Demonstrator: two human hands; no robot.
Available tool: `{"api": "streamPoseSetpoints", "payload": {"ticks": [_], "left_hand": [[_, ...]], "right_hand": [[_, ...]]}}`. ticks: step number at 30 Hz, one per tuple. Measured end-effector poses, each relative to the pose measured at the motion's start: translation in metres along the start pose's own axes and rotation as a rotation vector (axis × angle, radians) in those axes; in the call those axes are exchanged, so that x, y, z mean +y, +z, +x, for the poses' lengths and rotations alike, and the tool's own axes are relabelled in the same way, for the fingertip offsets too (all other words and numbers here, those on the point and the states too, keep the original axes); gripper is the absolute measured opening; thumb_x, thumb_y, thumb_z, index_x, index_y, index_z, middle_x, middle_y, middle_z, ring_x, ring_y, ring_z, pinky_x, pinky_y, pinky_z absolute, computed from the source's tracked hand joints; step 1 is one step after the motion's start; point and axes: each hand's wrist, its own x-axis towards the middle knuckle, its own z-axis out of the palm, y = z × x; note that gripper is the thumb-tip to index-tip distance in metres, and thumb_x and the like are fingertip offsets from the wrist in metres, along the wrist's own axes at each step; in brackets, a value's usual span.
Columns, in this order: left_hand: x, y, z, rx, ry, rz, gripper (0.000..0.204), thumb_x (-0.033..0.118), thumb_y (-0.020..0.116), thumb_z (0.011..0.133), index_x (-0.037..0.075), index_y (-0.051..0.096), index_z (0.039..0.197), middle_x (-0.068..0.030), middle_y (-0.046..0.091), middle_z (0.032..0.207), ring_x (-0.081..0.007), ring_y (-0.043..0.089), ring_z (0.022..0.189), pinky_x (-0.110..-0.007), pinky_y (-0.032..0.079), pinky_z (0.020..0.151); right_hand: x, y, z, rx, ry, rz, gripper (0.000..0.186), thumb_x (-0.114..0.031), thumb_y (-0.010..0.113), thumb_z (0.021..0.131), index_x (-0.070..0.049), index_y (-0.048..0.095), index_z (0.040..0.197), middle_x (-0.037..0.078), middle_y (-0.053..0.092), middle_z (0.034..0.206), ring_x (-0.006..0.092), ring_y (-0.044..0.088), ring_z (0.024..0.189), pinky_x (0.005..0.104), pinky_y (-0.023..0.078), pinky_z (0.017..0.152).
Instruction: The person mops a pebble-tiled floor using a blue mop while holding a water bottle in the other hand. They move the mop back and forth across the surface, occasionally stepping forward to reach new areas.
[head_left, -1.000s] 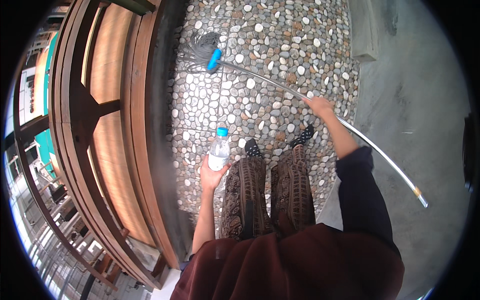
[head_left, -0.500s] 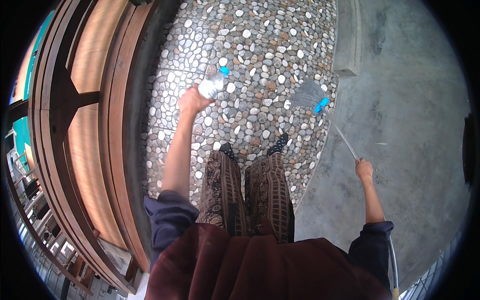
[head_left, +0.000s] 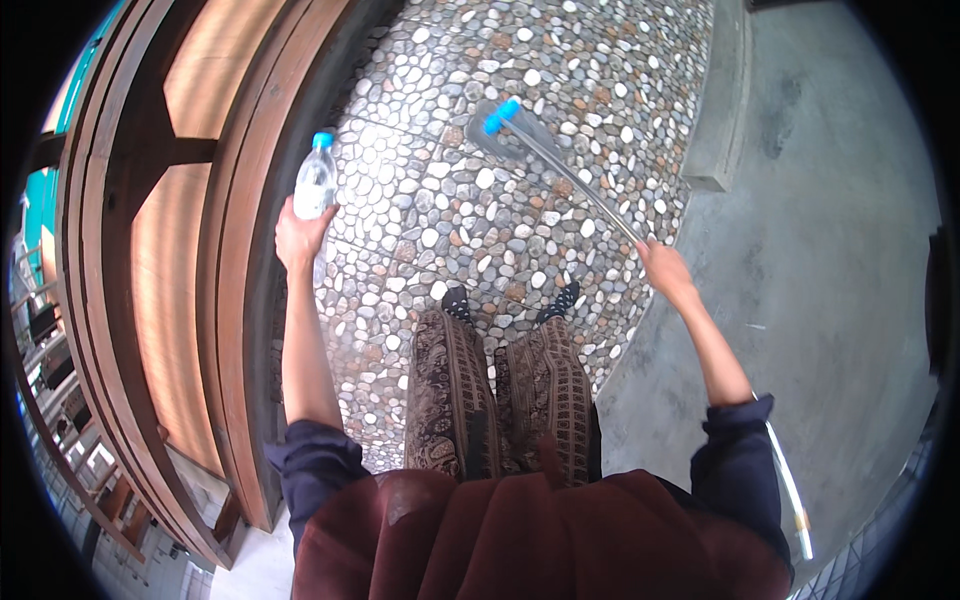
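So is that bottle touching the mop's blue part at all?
Apart: the head view shows the bottle in the left hand, well clear of the mop's blue part, with pebbled floor visible between them.

Clear plastic bottle with blue cap point(head_left: 316, 185): in left hand point(head_left: 300, 240), by left edge of multicoloured pebble floor point(head_left: 430, 235). Brown wooden railing point(head_left: 232, 270): left of bottle. Grey string mop with blue plastic head point(head_left: 502, 116): on pebble floor, right of bottle, before black dotted socks point(head_left: 456, 302). Straight silver metal handle point(head_left: 576, 181): from mop back rightward through right hand point(head_left: 667, 270), far end over smooth grey concrete floor point(head_left: 800, 270), right of pebble floor.
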Motion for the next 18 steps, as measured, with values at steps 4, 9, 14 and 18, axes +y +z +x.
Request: {"api": "streamPoseSetpoints", "payload": {"ticks": [4, 9, 14, 18], "left_hand": [[-0.073, -0.003, -0.037, 0.106, -0.043, -0.183, 0.059, 0.042, 0.073, 0.057, 0.006, 0.054, 0.099, -0.0141, 0.062, 0.088, -0.0283, 0.059, 0.085, -0.038, 0.045, 0.073], [-0.135, -0.010, -0.110, 0.132, -0.192, -0.458, 0.045, 0.022, 0.075, 0.062, 0.001, 0.054, 0.097, -0.0086, 0.062, 0.085, -0.0144, 0.058, 0.077, -0.030, 0.044, 0.071], [-0.163, -0.004, -0.168, 0.141, -0.244, -0.551, 0.049, 0.022, 0.075, 0.062, 0.000, 0.052, 0.100, -0.0092, 0.061, 0.088, -0.0148, 0.057, 0.079, -0.029, 0.043, 0.072], [-0.149, 0.023, -0.196, 0.031, -0.205, -0.554, 0.051, 0.023, 0.076, 0.060, 0.000, 0.053, 0.100, -0.0105, 0.062, 0.087, -0.0168, 0.058, 0.079, -0.029, 0.044, 0.072]], "right_hand": [[-0.132, 0.018, 0.096, 0.071, -0.228, 0.080, 0.046, -0.040, 0.035, 0.087, 0.000, 0.056, 0.092, 0.024, 0.058, 0.086, 0.0407, 0.054, 0.086, 0.0466, 0.043, 0.075], [-0.256, 0.058, 0.159, -0.030, -0.241, 0.080, 0.045, -0.041, 0.033, 0.088, -0.003, 0.054, 0.102, 0.021, 0.055, 0.104, 0.0354, 0.051, 0.100, 0.0434, 0.041, 0.083], [-0.188, 0.087, 0.137, -0.048, -0.197, 0.120, 0.047, -0.043, 0.033, 0.087, -0.003, 0.052, 0.104, 0.021, 0.054, 0.105, 0.0373, 0.050, 0.100, 0.0447, 0.039, 0.085], [-0.057, 0.085, 0.094, -0.091, -0.222, 0.005, 0.055, -0.048, 0.030, 0.087, 0.000, 0.051, 0.102, 0.024, 0.054, 0.101, 0.0393, 0.049, 0.098, 0.0450, 0.038, 0.083]]}}
